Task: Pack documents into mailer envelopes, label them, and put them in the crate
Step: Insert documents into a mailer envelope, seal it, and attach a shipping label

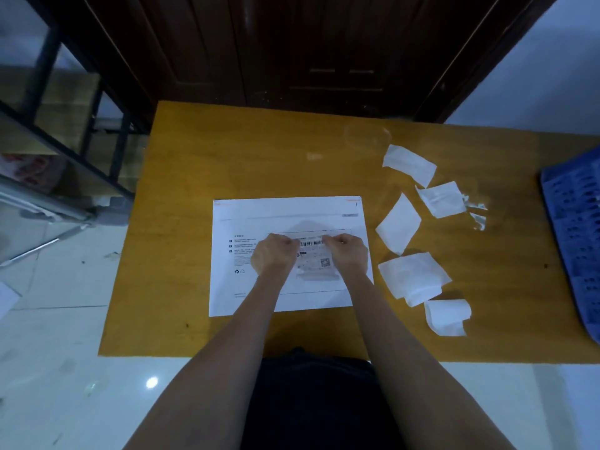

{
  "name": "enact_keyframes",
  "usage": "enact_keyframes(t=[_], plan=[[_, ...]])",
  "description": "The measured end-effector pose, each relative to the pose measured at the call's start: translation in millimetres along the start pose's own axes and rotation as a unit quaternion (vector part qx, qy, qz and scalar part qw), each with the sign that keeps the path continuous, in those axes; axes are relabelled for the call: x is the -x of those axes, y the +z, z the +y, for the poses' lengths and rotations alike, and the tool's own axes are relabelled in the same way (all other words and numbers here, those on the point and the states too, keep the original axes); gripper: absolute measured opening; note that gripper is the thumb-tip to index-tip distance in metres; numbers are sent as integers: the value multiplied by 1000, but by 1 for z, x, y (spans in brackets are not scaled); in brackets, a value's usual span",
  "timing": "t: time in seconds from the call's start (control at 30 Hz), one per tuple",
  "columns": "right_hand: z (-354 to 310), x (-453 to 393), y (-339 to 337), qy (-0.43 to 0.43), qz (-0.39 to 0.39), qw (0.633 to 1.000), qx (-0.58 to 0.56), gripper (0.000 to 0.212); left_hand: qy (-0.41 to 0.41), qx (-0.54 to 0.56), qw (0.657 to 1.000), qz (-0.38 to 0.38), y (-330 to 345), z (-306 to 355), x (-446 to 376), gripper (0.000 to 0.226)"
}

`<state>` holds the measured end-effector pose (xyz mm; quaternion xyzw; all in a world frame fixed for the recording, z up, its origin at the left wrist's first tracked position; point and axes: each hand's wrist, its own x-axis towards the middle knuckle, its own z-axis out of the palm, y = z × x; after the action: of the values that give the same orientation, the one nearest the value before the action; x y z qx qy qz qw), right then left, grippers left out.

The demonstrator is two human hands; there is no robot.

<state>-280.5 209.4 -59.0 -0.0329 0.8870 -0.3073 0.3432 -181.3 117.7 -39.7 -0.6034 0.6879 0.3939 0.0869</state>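
A white mailer envelope (285, 222) lies flat on the yellow-brown worktop (201, 164), a little left of the middle of the frame, with printed lines of text on its left part and a thin rectangular outline in its centre. Inside that outline sits a shipping label (314, 254) bearing a barcode near its top edge and a square code lower down. Both hands work at the label's upper edge: the left hand (275, 254) pinches its top left corner with curled fingers, and the right hand (348, 253) pinches its top right corner the same way. Both forearms reach up from the bottom of the frame, crossing the near edge of the envelope.

To the right of the envelope, five loose white backing papers (409, 165) lie scattered on the worktop, some curled at their ends, with a few torn scraps (477, 219) just beside them. At the far right edge of the frame, part of a blue crate (574, 228) shows, well apart from the envelope. A dark wooden door (324, 47) stands beyond the worktop, and metal shelving (58, 131) fills the upper left.
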Motion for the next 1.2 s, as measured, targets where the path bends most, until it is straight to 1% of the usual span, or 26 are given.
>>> enact_keyframes(t=[0.1, 0.2, 0.4, 0.53, 0.73, 0.97, 1.13, 1.2], plan=[[2, -1, 3, -43, 18, 996, 75, 24, 49, -73, 996, 12, 0, 0, -4, 33], [1, -2, 5, -90, 47, 978, 180, 26, 93, -123, 988, 23, 1, 1, -7, 31], [3, -5, 10, -111, 60, 966, 227, 28, 139, -177, 973, 44, 8, -3, -14, 31], [5, -4, 13, -123, 68, 959, 247, 25, 150, -212, 964, 54, 12, -4, -17, 30], [6, -3, 16, -131, 85, 951, 268, 29, 144, -249, 956, 53, 15, -4, -19, 29], [9, 0, 18, -146, 91, 931, 323, 30, 151, -318, 935, 47, 17, -3, -17, 34], [7, 0, 19, -157, 107, 920, 342, 30, 142, -327, 934, 37, 16, -3, -20, 33], [8, 0, 17, -151, 108, 920, 346, 31, 129, -317, 939, 33, 15, -3, -22, 33]])
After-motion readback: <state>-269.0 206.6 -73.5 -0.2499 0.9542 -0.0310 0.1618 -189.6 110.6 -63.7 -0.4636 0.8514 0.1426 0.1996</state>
